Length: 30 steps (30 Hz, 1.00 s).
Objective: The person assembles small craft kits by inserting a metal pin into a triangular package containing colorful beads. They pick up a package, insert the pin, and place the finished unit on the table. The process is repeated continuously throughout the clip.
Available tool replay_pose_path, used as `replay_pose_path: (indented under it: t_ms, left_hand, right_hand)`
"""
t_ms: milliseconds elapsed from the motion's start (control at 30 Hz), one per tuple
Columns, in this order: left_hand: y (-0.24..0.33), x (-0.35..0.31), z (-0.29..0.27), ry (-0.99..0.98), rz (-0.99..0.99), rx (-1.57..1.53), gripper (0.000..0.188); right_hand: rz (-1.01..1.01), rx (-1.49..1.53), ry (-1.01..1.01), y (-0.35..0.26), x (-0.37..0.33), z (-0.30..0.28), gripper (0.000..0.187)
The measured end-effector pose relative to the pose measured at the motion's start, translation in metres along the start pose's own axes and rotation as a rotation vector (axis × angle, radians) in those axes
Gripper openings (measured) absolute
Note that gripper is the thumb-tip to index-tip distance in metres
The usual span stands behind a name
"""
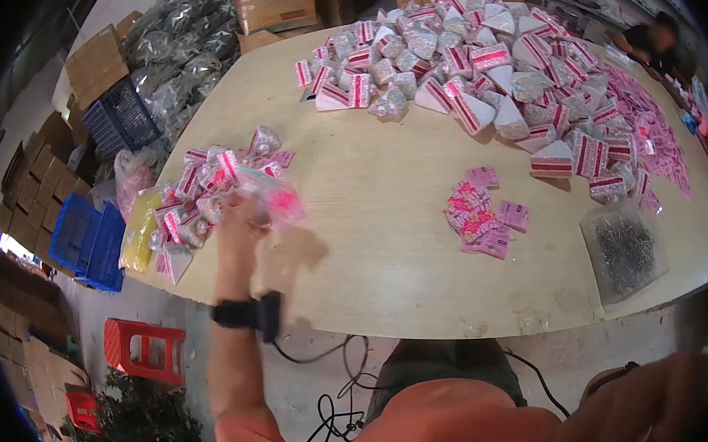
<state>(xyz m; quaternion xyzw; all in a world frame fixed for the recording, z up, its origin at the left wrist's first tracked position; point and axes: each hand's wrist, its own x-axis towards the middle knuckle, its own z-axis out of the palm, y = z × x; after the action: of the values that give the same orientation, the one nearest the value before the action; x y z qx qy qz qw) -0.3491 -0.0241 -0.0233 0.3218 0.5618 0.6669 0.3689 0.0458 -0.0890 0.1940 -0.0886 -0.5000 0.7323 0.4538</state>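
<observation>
My left hand (241, 217) reaches out over the left side of the table, blurred by motion, closed on a small clear plastic bag (282, 200) with something pink in it. Beside and under that hand lies a small pile of wrapped cake-slice shapes (189, 184), white with pink stripes. My right hand (675, 391) is low at the right, near my body and off the table; it is smeared, and its fingers cannot be made out. A small heap of pink printed cards (477, 215) lies on the table between the two hands.
A big mound of cake-slice shapes (491, 61) fills the table's far right, with many pink cards (646, 123) beside it. A clear bag of small dark metal pieces (623, 254) lies near the right edge. Blue crates (85, 242) and a red stool (144, 350) stand left; a person (656, 39) sits far right.
</observation>
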Motion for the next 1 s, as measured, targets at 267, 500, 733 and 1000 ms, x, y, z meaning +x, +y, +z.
replay_pose_path:
  t_ms: [267, 500, 733, 1000]
  left_hand:
    - [0.041, 0.009, -0.006, 0.287, 0.019, 0.494, 0.07]
    - [-0.014, -0.033, 0.042, -0.063, 0.023, 0.442, 0.042]
    - [-0.024, -0.098, 0.118, -0.427, -0.071, 0.3, 0.042]
    - [-0.047, -0.119, 0.163, -0.592, -0.203, 0.302, 0.035]
  right_hand:
    - [-0.081, 0.01, -0.25, -0.013, -0.019, -0.026, 0.015]
    - [-0.183, -0.055, -0.279, -0.024, -0.041, -0.049, 0.014]
    - [-0.29, -0.296, -0.005, -0.04, -0.078, -0.105, 0.016]
    - [0.392, -1.739, 0.493, -0.002, -0.109, -0.305, 0.016]
